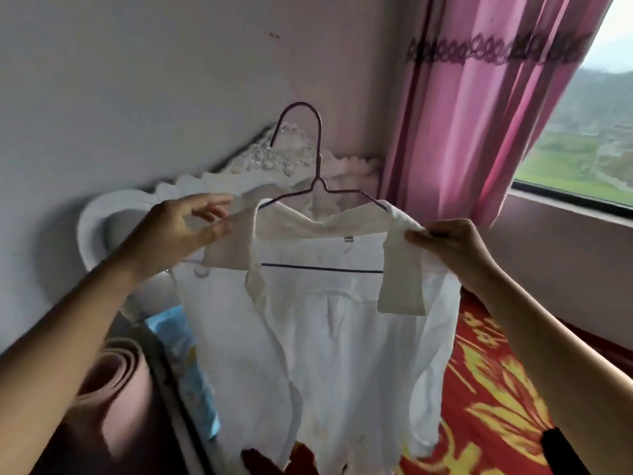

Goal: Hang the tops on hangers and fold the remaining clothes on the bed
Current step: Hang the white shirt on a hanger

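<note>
A white collared shirt (322,354) hangs in the air in front of me on a thin purple wire hanger (317,156), whose hook points up and whose lower bar shows through the open neck. My left hand (185,228) pinches the shirt's left collar and shoulder. At the other shoulder, my right hand (452,245) grips the fabric by the collar. The shirt's body hangs down over the bed with its front open toward me.
Below the shirt lies the bed with a red and yellow patterned cover (493,389). A white ornate headboard (144,214) stands against the wall at the left. A pink curtain (479,108) and a window sill (575,204) are at the right. A rolled pink mat (113,382) leans at lower left.
</note>
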`<control>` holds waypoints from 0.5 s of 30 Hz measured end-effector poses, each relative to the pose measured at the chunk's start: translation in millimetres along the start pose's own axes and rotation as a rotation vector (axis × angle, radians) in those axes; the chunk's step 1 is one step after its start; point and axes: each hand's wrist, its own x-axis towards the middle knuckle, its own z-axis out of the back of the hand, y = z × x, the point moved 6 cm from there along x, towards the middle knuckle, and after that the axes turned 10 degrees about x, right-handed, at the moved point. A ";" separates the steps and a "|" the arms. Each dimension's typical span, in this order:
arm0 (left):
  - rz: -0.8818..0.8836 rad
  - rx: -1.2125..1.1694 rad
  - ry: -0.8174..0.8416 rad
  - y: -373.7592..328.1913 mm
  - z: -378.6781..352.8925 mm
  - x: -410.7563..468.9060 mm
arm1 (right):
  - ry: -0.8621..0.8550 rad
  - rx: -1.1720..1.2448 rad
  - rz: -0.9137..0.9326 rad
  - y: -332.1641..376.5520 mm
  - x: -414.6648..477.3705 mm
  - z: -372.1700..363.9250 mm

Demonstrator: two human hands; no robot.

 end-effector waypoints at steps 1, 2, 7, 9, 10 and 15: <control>0.017 0.015 -0.006 2.4 8.1 -13.0 | 0.042 0.013 0.007 1.1 -0.1 -11.9; 0.042 0.048 -0.035 5.2 17.8 -26.5 | 0.082 0.035 0.014 2.8 -0.5 -25.2; 0.206 0.064 -0.243 24.1 77.5 -89.4 | 0.276 0.153 0.092 32.0 -0.7 -97.6; 0.256 0.150 -0.330 28.0 104.6 -114.3 | 0.345 0.195 0.136 53.2 -2.4 -128.4; 0.278 0.207 -0.390 27.5 125.0 -131.2 | 0.391 0.217 0.156 65.4 -5.9 -150.0; 0.397 0.391 -0.666 29.9 204.4 -206.0 | 0.550 0.282 0.214 119.9 -36.3 -235.5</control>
